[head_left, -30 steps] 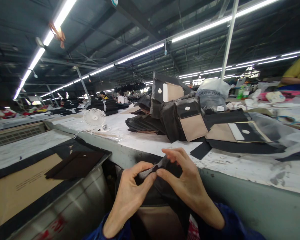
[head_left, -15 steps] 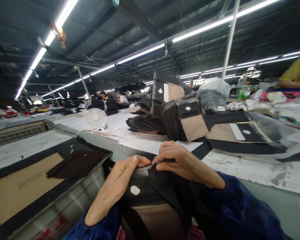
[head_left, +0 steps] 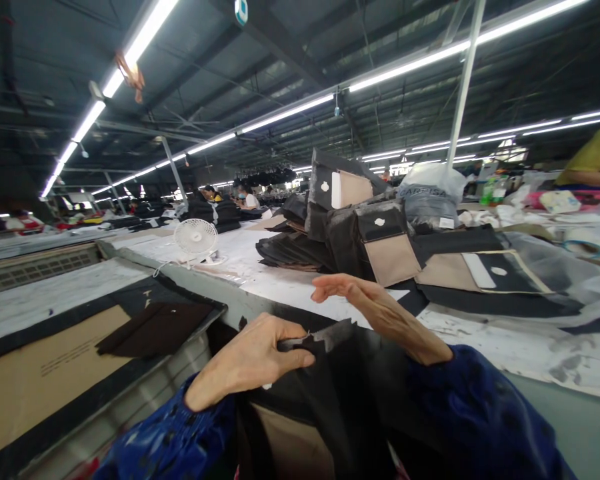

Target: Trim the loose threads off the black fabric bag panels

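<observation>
Factory table (head_left: 220,257), black fabric (head_left: 313,407) in left hand (head_left: 247,357)

The pale, bare left hand (head_left: 247,353) was curled closed, its thumb lying along the fingers, while the slender, bare right hand (head_left: 370,300) stretched open, higher up, fingers extended and pointing left.

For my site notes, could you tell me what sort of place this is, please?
Probably a textile factory floor: long white worktables, stacked black-and-beige fabric panels, and distant workers under strip lights.
</observation>
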Demonstrator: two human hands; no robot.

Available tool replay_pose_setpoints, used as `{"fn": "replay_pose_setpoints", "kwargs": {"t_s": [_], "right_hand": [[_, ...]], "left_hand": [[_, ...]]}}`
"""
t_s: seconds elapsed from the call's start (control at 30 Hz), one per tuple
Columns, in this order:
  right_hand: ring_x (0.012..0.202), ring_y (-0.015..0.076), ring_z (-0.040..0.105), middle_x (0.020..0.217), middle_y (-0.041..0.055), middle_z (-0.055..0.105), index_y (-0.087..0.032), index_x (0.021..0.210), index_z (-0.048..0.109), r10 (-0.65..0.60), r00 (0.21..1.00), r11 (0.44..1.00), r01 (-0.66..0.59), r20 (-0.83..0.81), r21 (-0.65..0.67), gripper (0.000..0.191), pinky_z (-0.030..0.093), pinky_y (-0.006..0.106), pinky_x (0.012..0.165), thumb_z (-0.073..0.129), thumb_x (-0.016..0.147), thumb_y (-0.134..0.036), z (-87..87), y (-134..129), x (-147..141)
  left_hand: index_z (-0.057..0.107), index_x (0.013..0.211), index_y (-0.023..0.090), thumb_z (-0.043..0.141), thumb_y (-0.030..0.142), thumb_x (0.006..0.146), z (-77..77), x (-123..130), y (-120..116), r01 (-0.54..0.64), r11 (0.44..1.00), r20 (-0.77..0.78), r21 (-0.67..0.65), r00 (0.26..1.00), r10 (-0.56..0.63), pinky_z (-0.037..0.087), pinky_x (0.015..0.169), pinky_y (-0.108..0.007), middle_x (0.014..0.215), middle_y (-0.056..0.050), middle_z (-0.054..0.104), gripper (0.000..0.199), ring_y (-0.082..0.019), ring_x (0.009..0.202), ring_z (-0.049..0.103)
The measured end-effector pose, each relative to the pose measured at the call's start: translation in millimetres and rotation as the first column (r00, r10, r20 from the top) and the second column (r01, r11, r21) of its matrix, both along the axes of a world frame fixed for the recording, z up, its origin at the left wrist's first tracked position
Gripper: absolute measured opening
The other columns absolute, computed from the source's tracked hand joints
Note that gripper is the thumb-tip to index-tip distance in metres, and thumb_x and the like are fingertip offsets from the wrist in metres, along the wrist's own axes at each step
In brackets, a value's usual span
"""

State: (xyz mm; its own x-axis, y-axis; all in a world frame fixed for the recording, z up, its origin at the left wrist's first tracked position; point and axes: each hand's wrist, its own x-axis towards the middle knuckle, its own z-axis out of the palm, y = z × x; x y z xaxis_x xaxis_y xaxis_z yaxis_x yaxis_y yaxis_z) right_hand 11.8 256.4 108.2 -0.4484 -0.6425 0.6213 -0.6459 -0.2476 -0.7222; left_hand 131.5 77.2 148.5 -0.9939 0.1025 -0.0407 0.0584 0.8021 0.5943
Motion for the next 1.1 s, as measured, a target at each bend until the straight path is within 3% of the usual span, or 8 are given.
{"fn": "replay_pose_setpoints", "kwargs": {"t_s": [0.07,0.13,0.27,0.37,0.57,0.8,0.9,1.1], "right_hand": [[0.095,0.0180,0.064,0.098,0.0064,0.069,-0.018,0.107,0.065,-0.116,0.993,0.991,0.118,0.023,-0.060,0.048,0.048,0.030,0.082,0.040,0.093,-0.057,-8.2,5.8,1.0],[0.077,0.0158,0.063,0.080,0.0050,0.068,-0.017,0.084,0.067,-0.249,0.968,0.967,0.250,0.034,-0.047,0.043,0.047,0.026,0.068,0.045,0.093,-0.053,-17.3,9.8,8.3],[0.050,0.0103,0.047,0.051,0.0004,0.055,-0.016,0.055,0.058,-0.349,0.935,0.927,0.334,0.066,0.172,0.041,0.033,0.023,0.046,0.056,0.086,-0.043,-30.1,7.0,33.3],[0.048,0.0090,0.043,0.049,-0.0007,0.054,-0.015,0.054,0.060,-0.376,0.916,0.910,0.337,0.138,0.242,0.034,0.029,0.022,0.044,0.063,0.079,-0.038,-33.1,-2.4,45.3],[0.054,0.0096,0.050,0.057,-0.0021,0.059,-0.016,0.060,0.062,-0.293,0.900,0.956,0.267,0.322,0.122,0.020,0.038,0.020,0.050,0.066,0.075,-0.027,-36.0,-17.0,43.8],[0.056,0.0107,0.050,0.059,-0.0010,0.058,-0.017,0.063,0.060,-0.370,0.927,0.928,0.371,0.059,-0.007,0.020,0.038,0.022,0.053,0.060,0.081,-0.026,-44.7,-19.4,48.1],[0.051,0.0097,0.044,0.054,-0.0018,0.051,-0.017,0.062,0.057,-0.415,0.905,0.910,0.412,0.097,0.052,0.028,0.033,0.022,0.048,0.054,0.085,-0.032,-47.5,-18.3,47.2],[0.050,0.0078,0.039,0.053,-0.0034,0.047,-0.016,0.060,0.055,-0.297,0.913,0.954,0.272,0.281,0.123,0.028,0.030,0.020,0.045,0.063,0.078,-0.036,-42.8,-21.3,41.3]], "left_hand": [[0.047,0.055,0.017,0.057,0.034,0.079,-0.3,0.0,-0.9,0.006,1.000,0.009,-0.004,1.000,-0.006,0.017,0.045,-0.023,0.053,0.006,0.028,0.031,-0.009,0.051,0.026],[0.047,0.056,0.017,0.056,0.033,0.079,-1.2,-0.4,-1.7,0.009,1.000,0.010,0.007,1.000,-0.010,0.017,0.046,-0.022,0.054,0.006,0.028,0.030,-0.009,0.052,0.026],[0.052,0.061,0.016,0.053,0.032,0.082,-5.2,0.1,-0.6,-0.016,0.999,-0.048,0.034,0.999,0.017,0.018,0.048,-0.022,0.056,0.006,0.031,0.027,-0.009,0.054,0.027],[0.057,0.066,0.015,0.051,0.034,0.084,-9.8,2.1,2.8,-0.030,0.999,-0.130,0.027,0.991,0.033,0.022,0.050,-0.023,0.058,0.005,0.034,0.027,-0.010,0.057,0.031],[0.049,0.063,0.017,0.050,0.032,0.085,-17.9,2.9,5.9,-0.022,0.998,-0.181,-0.062,0.983,0.011,0.022,0.051,-0.023,0.057,0.006,0.033,0.027,-0.009,0.056,0.032],[0.057,0.069,0.016,0.050,0.031,0.084,-27.2,-0.9,-0.9,-0.073,0.996,-0.193,0.052,0.978,0.081,0.030,0.056,-0.022,0.062,0.004,0.044,0.022,-0.011,0.061,0.039],[0.060,0.073,0.015,0.049,0.032,0.086,-29.4,0.5,-2.3,-0.112,0.985,-0.219,0.128,0.966,0.138,0.031,0.056,-0.022,0.064,0.004,0.046,0.024,-0.011,0.062,0.041],[0.062,0.077,0.015,0.049,0.038,0.089,-29.1,6.2,4.3,-0.114,0.990,-0.234,0.088,0.963,0.132,0.029,0.054,-0.022,0.061,0.004,0.045,0.029,-0.011,0.059,0.038]]}}
